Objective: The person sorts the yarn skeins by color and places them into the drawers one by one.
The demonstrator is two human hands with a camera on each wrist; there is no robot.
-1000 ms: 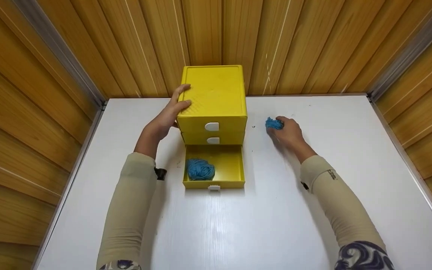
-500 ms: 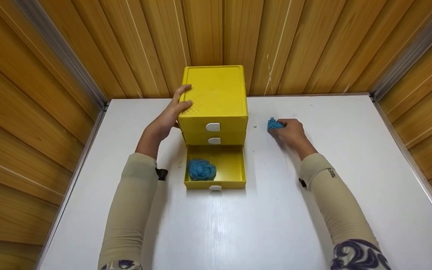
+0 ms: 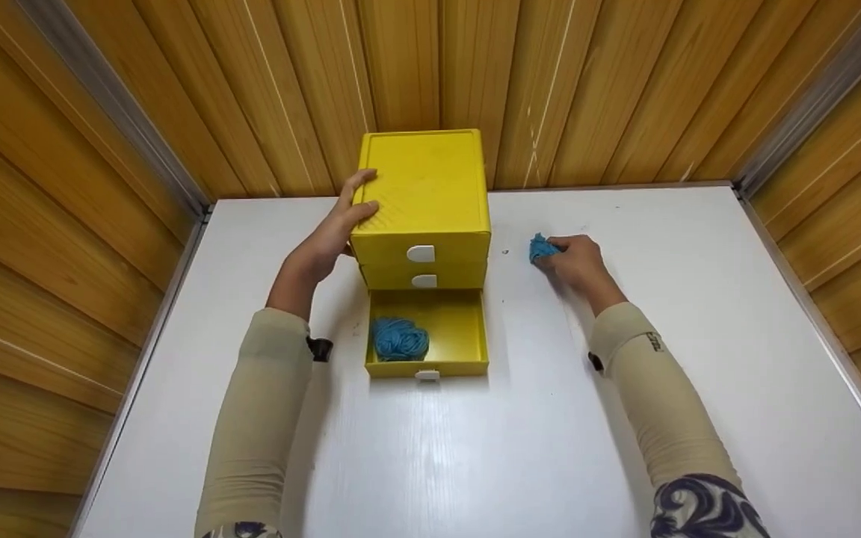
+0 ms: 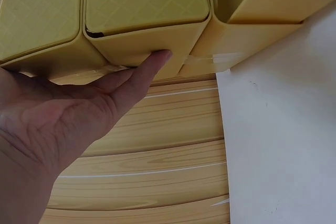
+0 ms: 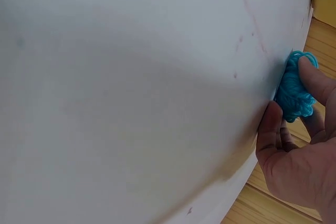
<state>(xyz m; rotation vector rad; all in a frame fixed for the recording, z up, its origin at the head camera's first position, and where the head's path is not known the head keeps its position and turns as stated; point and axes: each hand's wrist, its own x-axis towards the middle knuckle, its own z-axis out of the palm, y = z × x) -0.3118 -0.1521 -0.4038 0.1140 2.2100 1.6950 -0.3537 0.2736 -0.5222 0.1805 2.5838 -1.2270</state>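
A yellow drawer cabinet point(image 3: 423, 183) stands on the white table with its bottom drawer point(image 3: 457, 329) pulled out. A ball of blue yarn point(image 3: 400, 339) lies in the left part of that drawer. My left hand point(image 3: 329, 232) rests against the cabinet's left side, two fingertips on its top edge; the left wrist view shows a straight finger point(image 4: 137, 80) along the side wall. To the right of the cabinet, my right hand point(image 3: 580, 265) pinches a smaller bundle of blue yarn point(image 3: 542, 248), at or just above the tabletop. In the right wrist view, the thumb and fingers surround this bundle point(image 5: 295, 90).
Two upper drawers with white pulls point(image 3: 421, 253) are shut. Wood-grain panels point(image 3: 468, 67) rise behind the table point(image 3: 430, 463) and on both sides. Small dark specks mark the tabletop between the cabinet and my right hand.
The blue yarn bundle has turned slightly in my right hand, which stays near the same spot. My left hand, the cabinet and the drawer keep their places.
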